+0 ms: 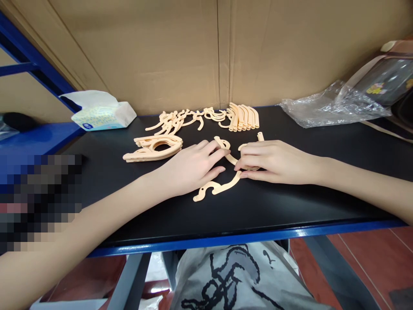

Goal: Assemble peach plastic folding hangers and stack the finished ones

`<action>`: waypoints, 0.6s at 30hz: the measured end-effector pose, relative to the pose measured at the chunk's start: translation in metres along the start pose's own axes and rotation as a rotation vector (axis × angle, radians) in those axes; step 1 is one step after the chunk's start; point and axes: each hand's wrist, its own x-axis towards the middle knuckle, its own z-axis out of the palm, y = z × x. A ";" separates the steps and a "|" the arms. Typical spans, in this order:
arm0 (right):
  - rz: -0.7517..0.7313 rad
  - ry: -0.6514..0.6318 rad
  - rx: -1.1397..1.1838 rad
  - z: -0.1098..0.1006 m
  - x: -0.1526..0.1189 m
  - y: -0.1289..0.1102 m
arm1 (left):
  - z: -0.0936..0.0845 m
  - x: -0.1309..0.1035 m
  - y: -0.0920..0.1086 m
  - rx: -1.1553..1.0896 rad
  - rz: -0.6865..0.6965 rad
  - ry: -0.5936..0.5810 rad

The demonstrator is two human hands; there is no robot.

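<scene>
In front of me on the black tabletop lies a partly spread beige plastic folding clothes hanger (227,184), with curved arms and a small hook-shaped end toward me. My left hand (196,165) rests over its left side. The index fingertips touch the upper curved arm, while the thumb stands apart from them. My right hand (267,161) has its fingers closed on the hanger near the middle joint, covering part of it. Another beige end (260,136) sticks up behind the right hand; whether it belongs to the same hanger is hidden.
Left of my hands sits a stack of folded beige hangers (153,148). Loose hook pieces (172,122) and a row of curved arms (243,117) lie along the cardboard wall (161,56). A tissue pack (105,114) is back left; clear plastic wrap (332,110) and a bag (387,82) are back right.
</scene>
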 end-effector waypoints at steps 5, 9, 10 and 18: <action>0.001 0.006 0.005 0.000 0.000 0.000 | 0.000 -0.001 0.000 0.014 0.005 -0.005; 0.003 0.004 0.009 0.000 0.000 0.000 | 0.000 -0.001 0.001 0.022 0.005 -0.006; 0.002 0.005 0.009 -0.001 0.000 0.000 | 0.000 0.000 0.001 0.022 0.005 -0.006; -0.007 0.019 0.008 0.000 0.000 0.000 | 0.000 0.000 0.001 0.023 0.007 -0.002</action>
